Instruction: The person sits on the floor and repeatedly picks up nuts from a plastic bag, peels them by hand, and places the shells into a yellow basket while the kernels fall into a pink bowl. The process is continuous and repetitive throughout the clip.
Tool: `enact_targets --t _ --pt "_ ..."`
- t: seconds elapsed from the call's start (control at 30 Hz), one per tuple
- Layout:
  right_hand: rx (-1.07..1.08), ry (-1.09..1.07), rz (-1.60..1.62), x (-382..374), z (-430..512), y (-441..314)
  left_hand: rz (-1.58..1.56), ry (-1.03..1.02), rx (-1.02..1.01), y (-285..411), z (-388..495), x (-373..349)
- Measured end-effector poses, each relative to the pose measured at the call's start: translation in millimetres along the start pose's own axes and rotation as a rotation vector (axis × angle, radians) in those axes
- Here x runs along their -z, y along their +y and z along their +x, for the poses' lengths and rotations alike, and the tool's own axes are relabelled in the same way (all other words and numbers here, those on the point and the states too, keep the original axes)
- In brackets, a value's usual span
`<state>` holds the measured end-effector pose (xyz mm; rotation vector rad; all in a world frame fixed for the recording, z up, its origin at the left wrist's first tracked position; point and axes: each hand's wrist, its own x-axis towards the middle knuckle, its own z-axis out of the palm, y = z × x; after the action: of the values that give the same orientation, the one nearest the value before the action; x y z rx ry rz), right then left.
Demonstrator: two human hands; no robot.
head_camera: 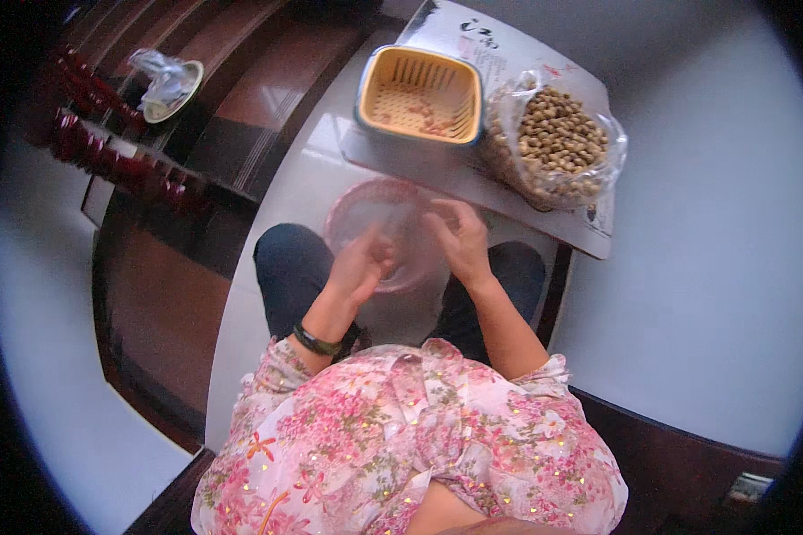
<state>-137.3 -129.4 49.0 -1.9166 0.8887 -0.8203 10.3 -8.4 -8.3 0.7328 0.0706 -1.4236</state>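
Both hands are over a pink plastic basin (418, 277), which sits low between my knees. My left hand (365, 261) is over the basin's left part, its fingers curled and blurred. Over the right rim is my right hand (462, 241), fingers bent, thumb toward the left. Whether either hand holds something small cannot be seen. Ahead stands a yellow slotted plastic basket (388, 83) in a dark-rimmed outer container, with a few reddish kernels (431, 120) on its bottom. Beside it, an open clear plastic bag (508, 157) is full of what look like unshelled peanuts (562, 134).
Basket and bag rest on a pale board (408, 160) bearing writing, its near edge just beyond my hands. Dark wooden steps (254, 100) rise at left, holding a bowl (191, 83) with crumpled plastic. A dark red beaded item (107, 157) lies nearby. A white wall (696, 234) stands right.
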Motion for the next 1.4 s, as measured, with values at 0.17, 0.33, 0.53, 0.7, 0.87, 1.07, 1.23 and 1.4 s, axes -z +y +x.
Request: enact_targets --t 0.17,0.33,0.53,0.7,0.87,1.07,1.23,1.4 --pt "0.294 0.372 -0.194 66.6 43.3 -26.3 0.115 0.011 -0.022 -4.9 -3.4 -9.7" --pt "0.265 0.251 -0.633 120.9 89.3 -30.8 0.147 -0.075 -0.013 -8.6 -4.6 -15.0" --pt "0.154 0.006 -0.683 127.9 108.2 -20.9 0.16 -0.092 0.0 -11.0 -7.4 -15.8" --pt "0.252 0.13 -0.716 126.0 114.9 -24.8 0.178 -0.121 0.0 -9.9 -7.9 -17.6" --pt "0.052 0.2 0.211 114.9 90.7 -37.7 0.184 -0.123 -0.018 -6.7 -13.6 -25.9" --pt "-0.358 -0.232 0.858 43.6 27.5 -26.6 0.287 -0.115 -0.147 4.0 -20.5 -45.6" --pt "-0.432 -0.337 0.827 2.4 -2.1 -23.7 0.441 -0.035 -0.305 14.4 -28.7 -52.5" --pt "-0.265 -0.321 0.59 -4.1 -7.1 -27.5 0.379 -0.071 -0.335 15.2 -32.2 -52.6"
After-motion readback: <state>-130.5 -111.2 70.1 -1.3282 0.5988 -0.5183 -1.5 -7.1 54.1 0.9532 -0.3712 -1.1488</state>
